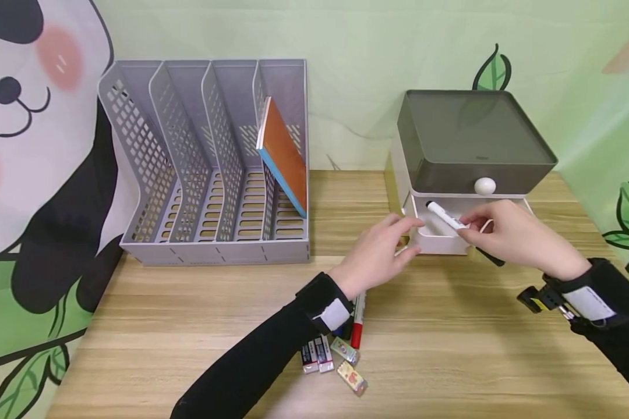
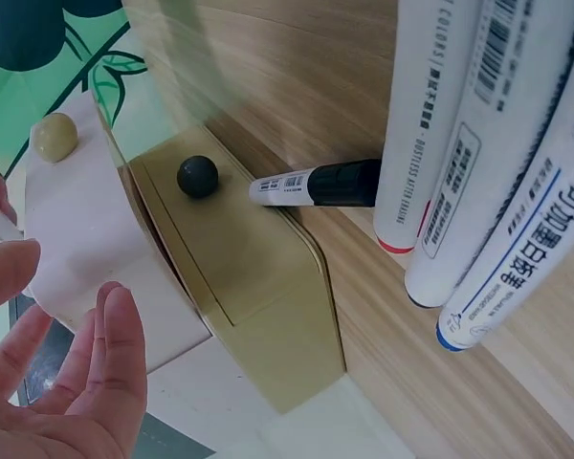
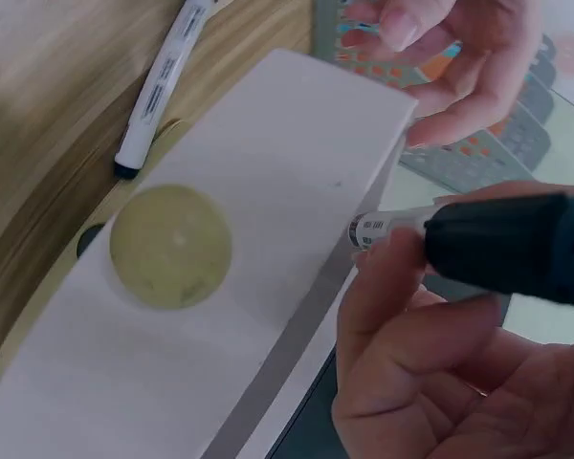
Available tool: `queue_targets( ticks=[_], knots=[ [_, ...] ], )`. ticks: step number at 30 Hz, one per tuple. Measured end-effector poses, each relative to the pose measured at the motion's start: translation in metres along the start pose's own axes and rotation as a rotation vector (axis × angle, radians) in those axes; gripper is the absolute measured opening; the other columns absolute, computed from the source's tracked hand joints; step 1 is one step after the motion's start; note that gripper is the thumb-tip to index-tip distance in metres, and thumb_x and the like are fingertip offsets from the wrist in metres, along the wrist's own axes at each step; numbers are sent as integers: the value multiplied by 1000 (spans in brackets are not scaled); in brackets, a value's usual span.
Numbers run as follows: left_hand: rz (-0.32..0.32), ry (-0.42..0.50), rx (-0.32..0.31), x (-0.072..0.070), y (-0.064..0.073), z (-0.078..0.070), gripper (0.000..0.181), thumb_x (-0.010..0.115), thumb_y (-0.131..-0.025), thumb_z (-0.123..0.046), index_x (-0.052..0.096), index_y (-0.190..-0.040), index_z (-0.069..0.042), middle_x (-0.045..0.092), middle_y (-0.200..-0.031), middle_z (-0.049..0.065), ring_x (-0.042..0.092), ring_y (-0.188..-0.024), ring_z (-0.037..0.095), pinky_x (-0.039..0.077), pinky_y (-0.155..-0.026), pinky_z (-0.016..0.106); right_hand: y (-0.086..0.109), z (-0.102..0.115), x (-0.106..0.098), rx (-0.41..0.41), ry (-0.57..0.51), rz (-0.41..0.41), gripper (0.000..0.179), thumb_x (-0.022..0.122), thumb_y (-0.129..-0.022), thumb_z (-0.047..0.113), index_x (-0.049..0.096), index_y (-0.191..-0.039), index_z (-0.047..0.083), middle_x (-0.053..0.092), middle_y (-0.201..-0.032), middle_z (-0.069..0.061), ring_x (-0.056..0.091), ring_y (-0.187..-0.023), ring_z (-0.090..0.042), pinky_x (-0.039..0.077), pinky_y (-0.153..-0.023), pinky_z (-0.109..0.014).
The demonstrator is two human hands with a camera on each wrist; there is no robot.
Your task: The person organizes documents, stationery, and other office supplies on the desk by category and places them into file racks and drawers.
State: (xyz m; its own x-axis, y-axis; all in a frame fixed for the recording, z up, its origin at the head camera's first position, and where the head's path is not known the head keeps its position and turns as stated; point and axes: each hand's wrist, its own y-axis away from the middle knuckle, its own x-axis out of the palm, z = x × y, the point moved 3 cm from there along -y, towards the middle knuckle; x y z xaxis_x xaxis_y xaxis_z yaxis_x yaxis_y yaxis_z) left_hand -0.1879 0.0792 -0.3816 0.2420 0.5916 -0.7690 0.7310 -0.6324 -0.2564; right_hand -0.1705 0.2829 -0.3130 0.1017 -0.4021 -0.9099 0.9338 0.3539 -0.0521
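Observation:
My right hand (image 1: pixel 508 233) pinches a white marker (image 1: pixel 445 217) between thumb and fingers, over the pulled-out white drawer (image 1: pixel 437 244) of a small desk cabinet. In the right wrist view, the marker's dark cap (image 3: pixel 507 247) points out of my fingers. Beside the drawer's left front corner, my left hand (image 1: pixel 374 250) has its fingers spread and holds nothing; contact with the drawer is unclear. Another marker (image 2: pixel 282 188), with a black cap, lies on the tabletop by the cabinet. Several markers (image 1: pixel 359 317) lie partly hidden under my left wrist.
The cabinet's grey top tier (image 1: pixel 482 128) has a white knob (image 1: pixel 484 186); a beige tier (image 2: pixel 277 335) with a black knob (image 2: pixel 198 177) is below. A grey file rack (image 1: pixel 230 253) at left holds an orange-covered book (image 1: pixel 283 154). Several small erasers (image 1: pixel 351 377) lie near my left forearm.

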Motion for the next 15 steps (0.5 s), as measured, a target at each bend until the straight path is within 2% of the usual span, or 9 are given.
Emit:
queue_targets(
  ticks=[4, 7, 15],
  knots=[
    [8, -28, 6, 1, 0, 0, 41, 62, -99, -24, 52, -137, -15, 55, -119, 5, 60, -91, 10, 41, -69, 12, -12, 1, 1, 34, 76, 57, 16, 64, -91, 16, 70, -95, 1, 58, -74, 7, 51, -65, -11, 42, -59, -28],
    [9, -58, 26, 1, 0, 0, 37, 61, -99, -24, 55, -135, -16, 55, -117, 4, 57, -88, 10, 41, -69, 13, -20, 0, 3, 52, 84, 111, 17, 62, -91, 15, 70, -95, 0, 58, -74, 5, 50, -62, -12, 42, -58, -30],
    [18, -117, 94, 1, 1, -2, 32, 60, -100, -22, 58, -131, -15, 54, -112, 2, 49, -86, 8, 40, -73, 17, -38, 0, 8, 77, 85, 186, 29, 66, -82, 10, 66, -105, -8, 63, -84, -4, 54, -72, -16, 46, -66, -32]
  ],
)
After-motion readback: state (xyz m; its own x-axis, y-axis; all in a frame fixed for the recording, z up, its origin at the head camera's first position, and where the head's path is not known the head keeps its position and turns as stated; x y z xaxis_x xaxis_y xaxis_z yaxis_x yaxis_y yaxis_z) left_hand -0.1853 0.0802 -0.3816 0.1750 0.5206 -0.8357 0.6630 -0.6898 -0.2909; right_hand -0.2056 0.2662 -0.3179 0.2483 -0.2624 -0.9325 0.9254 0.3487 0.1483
